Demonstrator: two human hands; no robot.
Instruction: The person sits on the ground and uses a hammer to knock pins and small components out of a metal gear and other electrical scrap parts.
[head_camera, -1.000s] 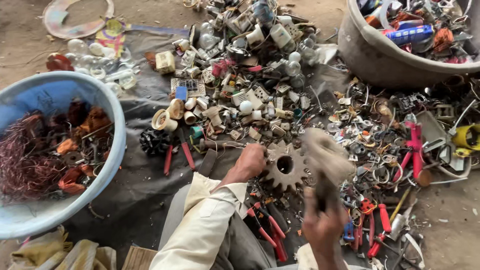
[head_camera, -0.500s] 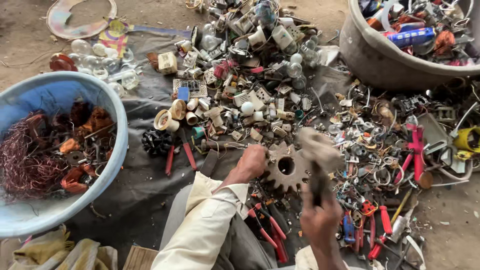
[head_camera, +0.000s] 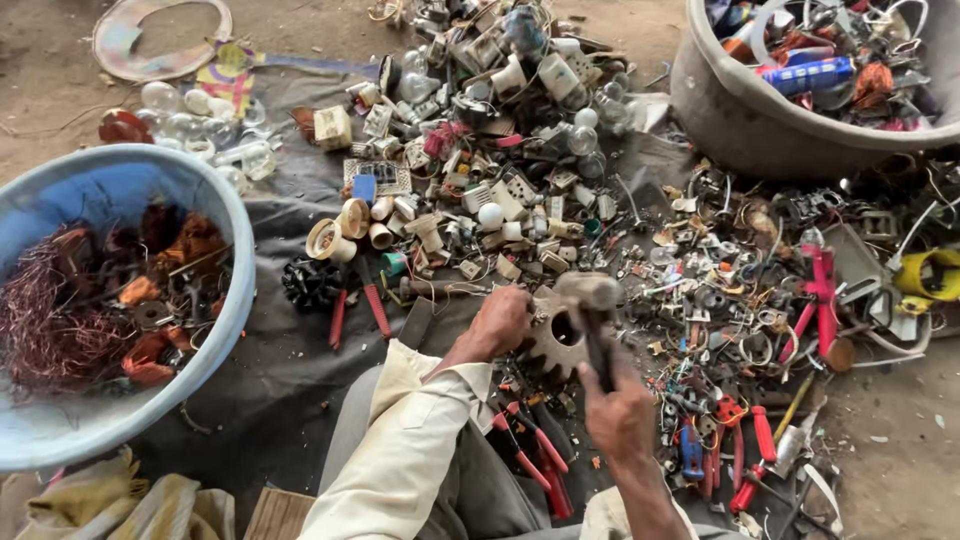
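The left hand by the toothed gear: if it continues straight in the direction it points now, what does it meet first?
The left hand points up and right and already touches the rusty gear, so it meets that first. Beyond lies the scrap pile; depth is unclear.

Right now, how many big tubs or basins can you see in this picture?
2. A blue basin stands at the left, holding copper wire and scrap. A grey tub stands at the top right, full of mixed scrap. Others may be outside the view.

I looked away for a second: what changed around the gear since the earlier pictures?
The hammer in the right hand came down from raised to the gear; whether it touches is unclear. The left hand still steadies the gear's left edge. The blue basin and scrap pile stayed put.
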